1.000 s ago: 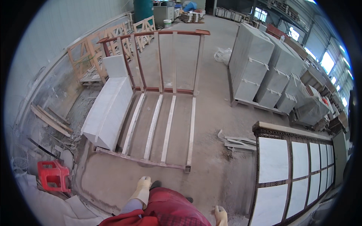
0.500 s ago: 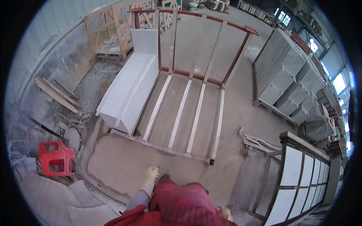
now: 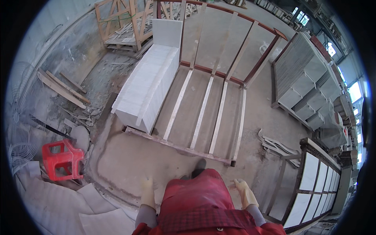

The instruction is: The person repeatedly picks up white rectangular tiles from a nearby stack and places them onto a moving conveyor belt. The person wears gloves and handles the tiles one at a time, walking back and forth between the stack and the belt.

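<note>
Both my hands wear pale yellow work gloves and hang on either side of my red apron [image 3: 199,192]. My left hand [image 3: 147,192] is over the floor, its fingers smeared by motion; nothing shows in it. My right hand [image 3: 246,193] holds nothing, its fingers loosely stretched forward and inward. Ahead of me stands a reddish metal rack [image 3: 176,145] with pale strips along its base bars and an upright back frame. White stone slabs [image 3: 143,84] stand packed on edge at its left end. Neither hand touches the rack or the slabs.
A red plastic stool [image 3: 62,160] and a fan [image 3: 19,117] are at left, near loose sheets [image 3: 55,197]. Wooden planks [image 3: 60,90] and a crate [image 3: 117,27] lie beyond. At right are stacked slabs [image 3: 301,74], scrap strips [image 3: 278,147] and a frame holding white panels [image 3: 309,172].
The rack and surroundings have shifted rightward and slightly upward in view. My left hand has dropped back toward my side; my right hand has come forward into fuller view.
</note>
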`<state>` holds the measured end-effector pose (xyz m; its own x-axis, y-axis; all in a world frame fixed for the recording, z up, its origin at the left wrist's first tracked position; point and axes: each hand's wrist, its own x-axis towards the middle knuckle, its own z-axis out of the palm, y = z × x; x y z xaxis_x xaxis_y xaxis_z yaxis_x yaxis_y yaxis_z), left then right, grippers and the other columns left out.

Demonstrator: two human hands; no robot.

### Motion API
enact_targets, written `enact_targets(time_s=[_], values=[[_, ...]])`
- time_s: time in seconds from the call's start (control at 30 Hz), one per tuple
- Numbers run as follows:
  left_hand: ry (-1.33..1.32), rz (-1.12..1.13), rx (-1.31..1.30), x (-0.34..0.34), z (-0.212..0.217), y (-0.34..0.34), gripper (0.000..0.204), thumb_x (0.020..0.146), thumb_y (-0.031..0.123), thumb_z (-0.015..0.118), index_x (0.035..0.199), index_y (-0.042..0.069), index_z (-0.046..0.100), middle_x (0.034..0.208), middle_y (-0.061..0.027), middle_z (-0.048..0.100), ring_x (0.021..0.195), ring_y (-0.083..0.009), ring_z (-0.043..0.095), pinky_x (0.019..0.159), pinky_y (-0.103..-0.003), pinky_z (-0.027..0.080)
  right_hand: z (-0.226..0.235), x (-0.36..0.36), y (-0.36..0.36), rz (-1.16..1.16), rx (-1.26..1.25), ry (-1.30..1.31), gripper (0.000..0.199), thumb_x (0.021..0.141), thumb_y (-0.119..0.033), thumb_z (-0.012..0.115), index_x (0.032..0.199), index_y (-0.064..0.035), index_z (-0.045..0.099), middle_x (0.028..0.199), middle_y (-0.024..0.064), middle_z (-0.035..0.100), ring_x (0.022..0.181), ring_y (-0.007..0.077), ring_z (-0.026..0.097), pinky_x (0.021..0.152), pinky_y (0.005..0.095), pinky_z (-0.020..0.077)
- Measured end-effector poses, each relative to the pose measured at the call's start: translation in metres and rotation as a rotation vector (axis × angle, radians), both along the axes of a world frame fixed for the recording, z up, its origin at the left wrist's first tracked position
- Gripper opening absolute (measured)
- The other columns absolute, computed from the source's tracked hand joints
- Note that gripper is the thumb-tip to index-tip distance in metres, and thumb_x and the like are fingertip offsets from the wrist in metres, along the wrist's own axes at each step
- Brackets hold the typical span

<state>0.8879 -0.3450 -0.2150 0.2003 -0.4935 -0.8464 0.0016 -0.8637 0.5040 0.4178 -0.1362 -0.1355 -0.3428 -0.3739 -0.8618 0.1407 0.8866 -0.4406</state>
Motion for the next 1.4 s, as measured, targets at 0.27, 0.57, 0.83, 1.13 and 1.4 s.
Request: enact_targets(time_s=[0.27,0.57,0.83,1.13,1.4], values=[[0.145,0.065,0.141,0.045,-0.024,0.02,0.056,0.085,0.045,0.054,0.127,0.01,0.043,0.116,-0.0262,0.056,0.094,-0.0413,0.06,0.071,-0.053,0.052,-0.036,0.007,-0.056,0.093,0.049,-0.061,0.041,0.096,-0.027,0.034,0.122,-0.0024,0.054,0.096,0.0239,0.067,0.083,0.0294,0.068,0.072,0.0353,0.0553],[0.041,0.06,0.165,0.043,-0.025,-0.069,0.044,0.086,0.039,0.053,0.119,0.011,0.047,0.096,-0.0193,0.064,0.082,-0.0349,0.063,0.066,-0.05,0.053,-0.066,0.016,-0.121,0.0,0.051,-0.159,0.04,0.093,-0.025,0.036,0.12,-0.0024,0.055,0.094,0.0223,0.068,0.08,0.0275,0.069,0.069,0.0332,0.0549],[0.033,-0.089,-0.018,0.032,-0.005,-0.181,0.041,0.085,0.036,0.053,0.117,0.011,0.052,0.094,-0.0183,0.064,0.081,-0.0315,0.063,0.065,-0.047,0.053,-0.06,0.027,-0.195,-0.094,-0.047,-0.14,0.037,0.095,-0.023,0.038,0.117,0.0,0.057,0.092,0.0221,0.068,0.076,0.0264,0.069,0.067,0.0335,0.0558],[-0.171,-0.252,-0.039,-0.023,0.074,-0.244,0.034,0.08,0.032,0.059,0.105,0.008,0.058,0.086,-0.0161,0.062,0.069,-0.026,0.061,0.058,-0.042,0.053,-0.05,0.015,-0.225,-0.146,-0.04,-0.114,0.036,0.094,-0.025,0.041,0.116,-0.0027,0.059,0.092,0.022,0.068,0.079,0.0295,0.068,0.068,0.0357,0.056],[-0.185,-0.3,0.115,-0.028,0.036,-0.31,0.034,0.081,0.031,0.058,0.107,0.009,0.056,0.085,-0.0154,0.061,0.065,-0.0279,0.061,0.055,-0.044,0.053,-0.065,0.019,-0.216,-0.252,0.045,-0.102,0.037,0.095,-0.023,0.036,0.117,-0.0024,0.057,0.092,0.0214,0.068,0.077,0.0282,0.068,0.067,0.0359,0.0548]])
